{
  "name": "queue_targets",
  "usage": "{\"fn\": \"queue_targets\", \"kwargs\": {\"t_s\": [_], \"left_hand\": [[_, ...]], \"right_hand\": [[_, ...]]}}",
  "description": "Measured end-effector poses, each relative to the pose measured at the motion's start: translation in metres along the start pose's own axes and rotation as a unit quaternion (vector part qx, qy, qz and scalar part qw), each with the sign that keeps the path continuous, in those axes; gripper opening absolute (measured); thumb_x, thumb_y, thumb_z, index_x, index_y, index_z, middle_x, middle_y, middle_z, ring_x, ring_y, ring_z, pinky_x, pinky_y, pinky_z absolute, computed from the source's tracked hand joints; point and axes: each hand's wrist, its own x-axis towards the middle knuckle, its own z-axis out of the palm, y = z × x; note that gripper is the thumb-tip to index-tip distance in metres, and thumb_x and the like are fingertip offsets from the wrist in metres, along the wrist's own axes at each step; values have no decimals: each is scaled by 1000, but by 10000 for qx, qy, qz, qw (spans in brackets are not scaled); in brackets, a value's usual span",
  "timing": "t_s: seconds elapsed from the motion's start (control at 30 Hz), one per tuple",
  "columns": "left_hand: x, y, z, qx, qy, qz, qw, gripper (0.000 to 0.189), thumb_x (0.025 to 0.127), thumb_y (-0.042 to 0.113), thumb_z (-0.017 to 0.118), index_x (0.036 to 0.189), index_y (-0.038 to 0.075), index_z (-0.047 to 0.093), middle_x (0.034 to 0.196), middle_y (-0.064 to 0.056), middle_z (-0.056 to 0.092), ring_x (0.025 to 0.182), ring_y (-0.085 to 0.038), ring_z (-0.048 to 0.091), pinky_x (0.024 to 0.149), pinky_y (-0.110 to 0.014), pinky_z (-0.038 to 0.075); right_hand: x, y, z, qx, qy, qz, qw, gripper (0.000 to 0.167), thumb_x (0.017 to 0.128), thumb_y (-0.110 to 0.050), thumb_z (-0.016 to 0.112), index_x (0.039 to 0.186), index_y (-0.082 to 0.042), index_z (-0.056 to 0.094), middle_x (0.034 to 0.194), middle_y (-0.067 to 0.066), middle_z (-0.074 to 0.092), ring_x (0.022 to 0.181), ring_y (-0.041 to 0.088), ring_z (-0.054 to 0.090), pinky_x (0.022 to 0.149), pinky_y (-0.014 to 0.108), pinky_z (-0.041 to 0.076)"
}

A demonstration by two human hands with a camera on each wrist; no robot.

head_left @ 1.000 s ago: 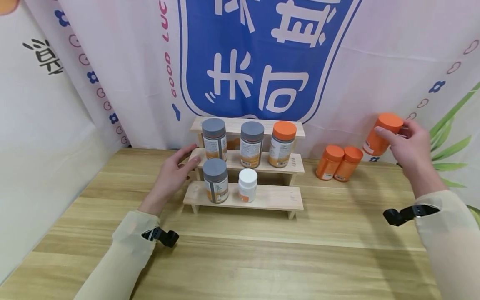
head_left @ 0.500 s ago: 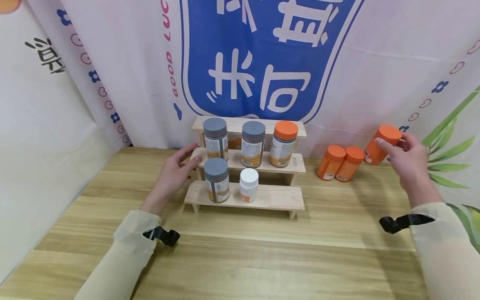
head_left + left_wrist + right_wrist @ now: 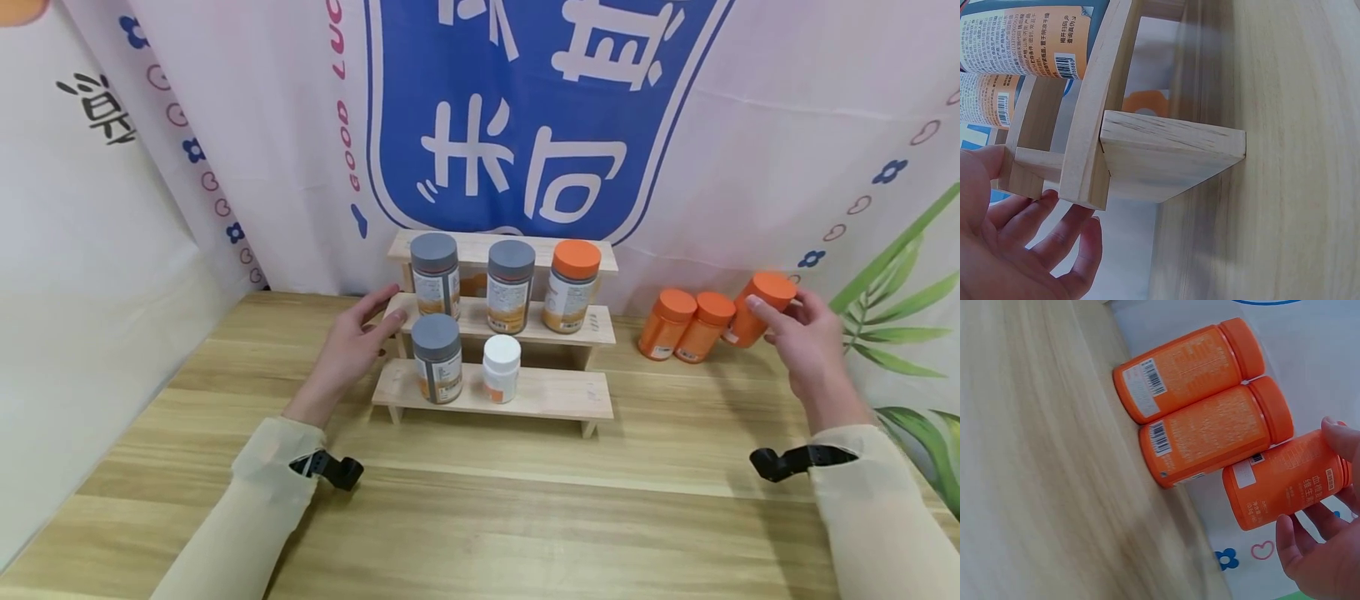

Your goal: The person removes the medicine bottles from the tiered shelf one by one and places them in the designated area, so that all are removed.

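Note:
At the left end of the three-tier wooden display stand [image 3: 555,392], my left hand [image 3: 348,346] holds the stand's side. In the left wrist view, its thumb [image 3: 988,161] lies against a wooden post while the fingertips rest at the board ends. My right hand [image 3: 813,346] grips an orange bottle [image 3: 1285,478] near its cap, thumb on one side and fingers on the other. That bottle is tilted, its base close beside two upright orange bottles [image 3: 666,325] standing against the backdrop. In the right wrist view, the held bottle's base sits higher than theirs, off the table.
On the middle tier stand two grey-capped jars [image 3: 511,287] and one orange-capped jar [image 3: 572,287]. The lowest tier bears a grey-capped jar [image 3: 437,358] and a small white bottle [image 3: 501,369]. A printed cloth [image 3: 300,167] hangs behind the wood-grain table [image 3: 480,517].
My right hand has lowered the orange bottle and brought it left, close beside the two standing ones. My left hand stays at the stand's left end. The head view has shifted slightly.

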Motion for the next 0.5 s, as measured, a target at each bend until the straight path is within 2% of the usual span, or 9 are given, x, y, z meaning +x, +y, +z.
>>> {"fn": "queue_targets", "kwargs": {"t_s": [0.07, 0.13, 0.23, 0.3, 0.5], "left_hand": [[0, 0, 0, -12, 12, -18, 10000, 63, 110, 44, 55, 167, 25, 35, 173, -7, 36, 141, -35, 54, 101, -46, 53], [0, 1, 0, -24, 10, -29, 10000, 64, 110, 44, 55, 168, 25, 35, 174, -8, 35, 142, -36, 53, 103, -48, 53], [0, 1, 0, -18, 15, -47, 10000, 63, 111, 44, 55, 168, 25, 35, 174, -8, 35, 144, -36, 52, 106, -51, 52], [0, 1, 0, -20, 19, -54, 10000, 63, 110, 44, 55, 167, 26, 35, 174, -8, 35, 143, -37, 52, 106, -51, 52], [-1, 1, 0, -2, 21, -52, 10000, 61, 110, 44, 55, 167, 28, 36, 174, -7, 34, 144, -36, 52, 106, -52, 52]], "right_hand": [[0, 2, 2, 231, -27, 95, 9997, 85, 93, -55, 75, 165, -33, 36, 136, -16, 54, 117, 6, 47, 80, 11, 50], [-1, 5, 4, 376, -23, 220, 9990, 85, 93, -54, 76, 166, -35, 35, 142, -13, 52, 119, 6, 46, 79, 11, 50], [-1, 11, 6, 893, -47, 360, 9953, 84, 93, -47, 80, 165, -35, 38, 140, -13, 53, 120, 7, 46, 79, 13, 50], [-1, 15, 7, 981, -60, 495, 9939, 85, 92, -48, 80, 165, -38, 37, 151, -10, 49, 125, 9, 44, 81, 14, 50], [-1, 30, 13, 1315, -37, 667, 9891, 85, 89, -46, 83, 163, -41, 40, 154, -14, 46, 128, 7, 42, 88, 18, 47]]}}
